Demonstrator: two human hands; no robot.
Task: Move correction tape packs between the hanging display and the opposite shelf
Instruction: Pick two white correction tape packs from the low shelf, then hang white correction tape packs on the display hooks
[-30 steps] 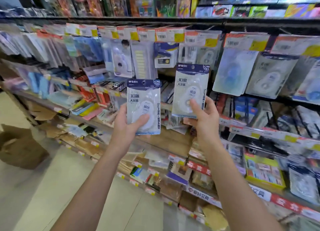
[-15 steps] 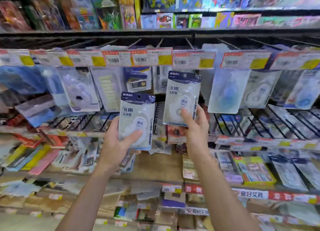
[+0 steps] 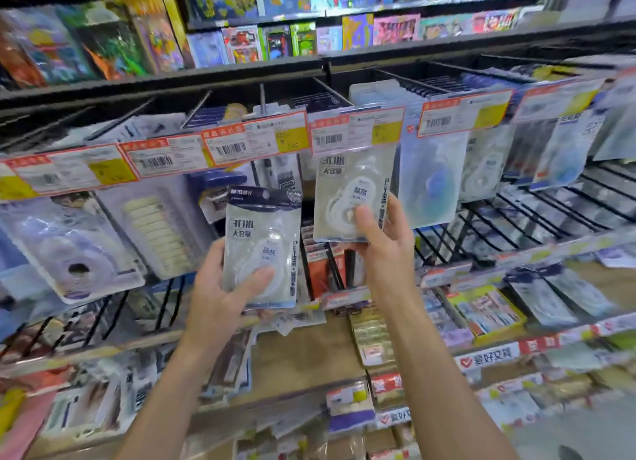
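In front of the hanging display (image 3: 358, 129), the right hand (image 3: 385, 249) holds one tape pack (image 3: 351, 191) up under the price tags. The left hand (image 3: 220, 304) holds another pack (image 3: 261, 246) lower. If the hole misses the hook, the pack could fall.

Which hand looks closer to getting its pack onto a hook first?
Probably the right hand. Its correction tape pack is raised with its top tucked behind the price tag at the hook row. The left hand holds its pack lower, below the tags.
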